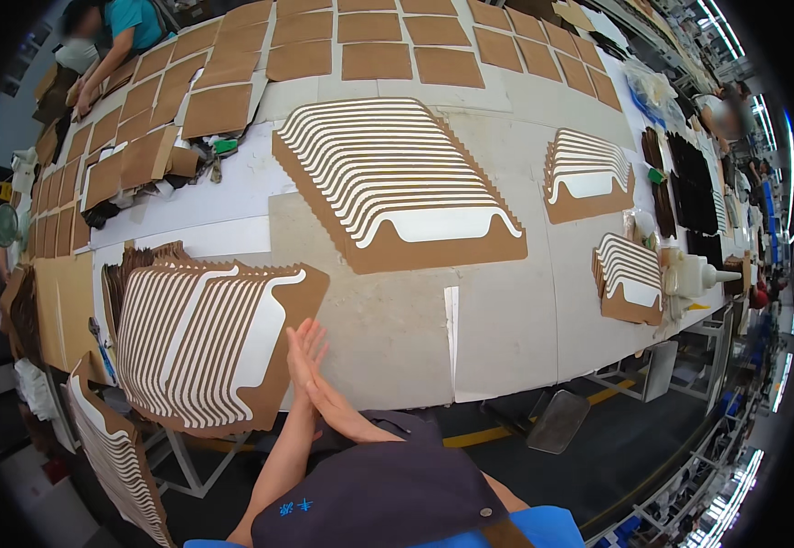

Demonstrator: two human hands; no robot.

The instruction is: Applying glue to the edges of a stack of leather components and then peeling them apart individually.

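My left hand is stretched out, fingers straight, at the right edge of a fanned stack of brown pieces with white strips. Whether it touches that edge, I cannot tell. My right hand lies against the left one near the wrist and palm, its fingers extended and partly hidden. Neither hand shows anything held. A larger fanned stack of brown pieces with white shaped strips lies farther off, in the middle of the table.
Two smaller fanned stacks lie at the right, beside a white squeeze bottle. Rows of brown sheets cover the far side. Another striped stack hangs low at the left. A co-worker in a teal shirt works at far left.
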